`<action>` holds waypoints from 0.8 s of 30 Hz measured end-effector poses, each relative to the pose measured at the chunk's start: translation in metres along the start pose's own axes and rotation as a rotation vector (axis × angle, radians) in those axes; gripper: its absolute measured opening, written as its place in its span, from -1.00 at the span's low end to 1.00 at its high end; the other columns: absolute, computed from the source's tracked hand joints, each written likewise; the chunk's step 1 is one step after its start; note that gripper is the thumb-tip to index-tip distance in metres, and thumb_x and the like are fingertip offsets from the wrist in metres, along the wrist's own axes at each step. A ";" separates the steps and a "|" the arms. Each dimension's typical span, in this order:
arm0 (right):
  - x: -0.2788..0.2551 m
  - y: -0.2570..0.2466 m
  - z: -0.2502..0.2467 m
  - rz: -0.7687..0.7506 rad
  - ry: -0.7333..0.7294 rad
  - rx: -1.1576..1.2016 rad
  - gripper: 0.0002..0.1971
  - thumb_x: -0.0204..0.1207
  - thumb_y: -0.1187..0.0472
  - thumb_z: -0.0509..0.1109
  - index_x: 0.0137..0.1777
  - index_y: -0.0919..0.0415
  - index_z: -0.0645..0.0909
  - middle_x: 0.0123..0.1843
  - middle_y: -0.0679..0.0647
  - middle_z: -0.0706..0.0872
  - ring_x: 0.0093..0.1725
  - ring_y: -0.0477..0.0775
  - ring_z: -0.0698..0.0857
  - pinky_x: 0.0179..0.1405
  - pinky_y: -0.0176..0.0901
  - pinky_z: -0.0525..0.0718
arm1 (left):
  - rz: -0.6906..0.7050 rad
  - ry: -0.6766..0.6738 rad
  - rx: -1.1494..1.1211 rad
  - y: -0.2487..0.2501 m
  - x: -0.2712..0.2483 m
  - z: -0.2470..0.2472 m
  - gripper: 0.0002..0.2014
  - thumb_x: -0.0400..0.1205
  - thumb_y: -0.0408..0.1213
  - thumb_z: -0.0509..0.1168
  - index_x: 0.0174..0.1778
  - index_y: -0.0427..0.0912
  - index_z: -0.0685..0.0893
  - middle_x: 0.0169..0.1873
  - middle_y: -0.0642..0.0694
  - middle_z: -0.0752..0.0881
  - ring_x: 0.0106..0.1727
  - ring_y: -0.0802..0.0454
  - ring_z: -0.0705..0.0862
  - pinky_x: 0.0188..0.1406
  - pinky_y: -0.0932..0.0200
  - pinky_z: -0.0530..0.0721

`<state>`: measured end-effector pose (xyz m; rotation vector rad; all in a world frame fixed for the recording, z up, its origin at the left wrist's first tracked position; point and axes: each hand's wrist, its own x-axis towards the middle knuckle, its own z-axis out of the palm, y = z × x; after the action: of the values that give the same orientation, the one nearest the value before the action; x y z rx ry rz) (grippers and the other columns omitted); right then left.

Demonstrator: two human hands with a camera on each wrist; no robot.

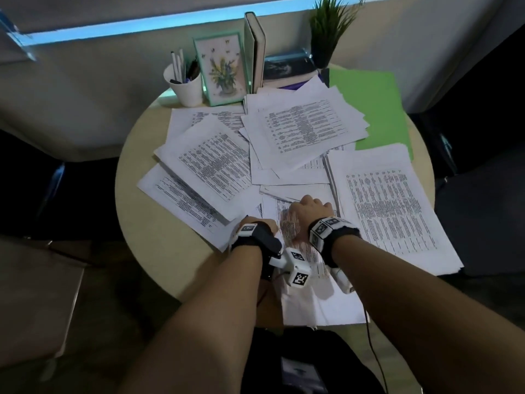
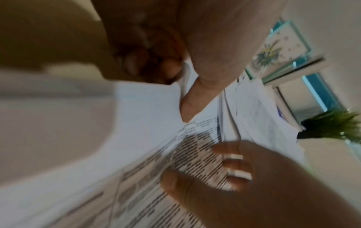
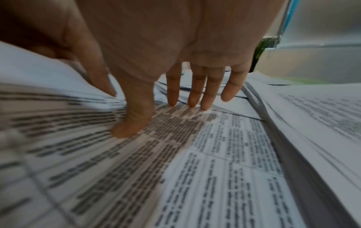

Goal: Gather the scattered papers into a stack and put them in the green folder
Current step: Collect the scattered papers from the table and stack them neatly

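Observation:
Printed sheets lie scattered and overlapping across a round table point(image 1: 147, 223). The green folder point(image 1: 377, 109) lies flat at the back right, partly under papers. Both hands are at the near middle on one printed sheet point(image 1: 312, 302). My left hand point(image 1: 268, 226) has its fingers curled and pinches that sheet's left edge point(image 2: 148, 115) between thumb and fingers point(image 2: 181, 72). My right hand point(image 1: 308, 211) lies on top with straight fingers, and its thumb and fingertips point(image 3: 150, 117) press on the print point(image 3: 215, 154). In the left wrist view the right hand point(image 2: 234, 169) shows at the lower right.
A thick pile of papers point(image 1: 389, 206) lies just right of my hands. At the back stand a white cup of pens point(image 1: 186, 86), a framed flower picture point(image 1: 223, 69), upright books point(image 1: 255, 52) and a potted plant point(image 1: 329, 27). Bare tabletop shows at the near left.

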<state>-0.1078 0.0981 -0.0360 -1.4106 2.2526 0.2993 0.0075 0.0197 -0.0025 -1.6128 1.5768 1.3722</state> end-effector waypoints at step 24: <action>0.018 0.020 -0.007 -0.021 0.045 -0.064 -0.10 0.33 0.13 0.56 0.58 -0.04 0.10 0.65 0.09 0.01 0.65 0.24 0.03 0.41 0.47 0.37 | 0.064 0.070 0.381 -0.028 0.001 -0.061 -0.53 0.77 -0.22 0.12 0.52 -0.47 0.35 0.51 -0.37 0.41 0.50 -0.25 0.41 0.48 0.06 0.35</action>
<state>-0.1338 0.0898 -0.0395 -1.4866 2.2813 0.3381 0.0523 -0.0289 0.0108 -1.3999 1.8149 0.9770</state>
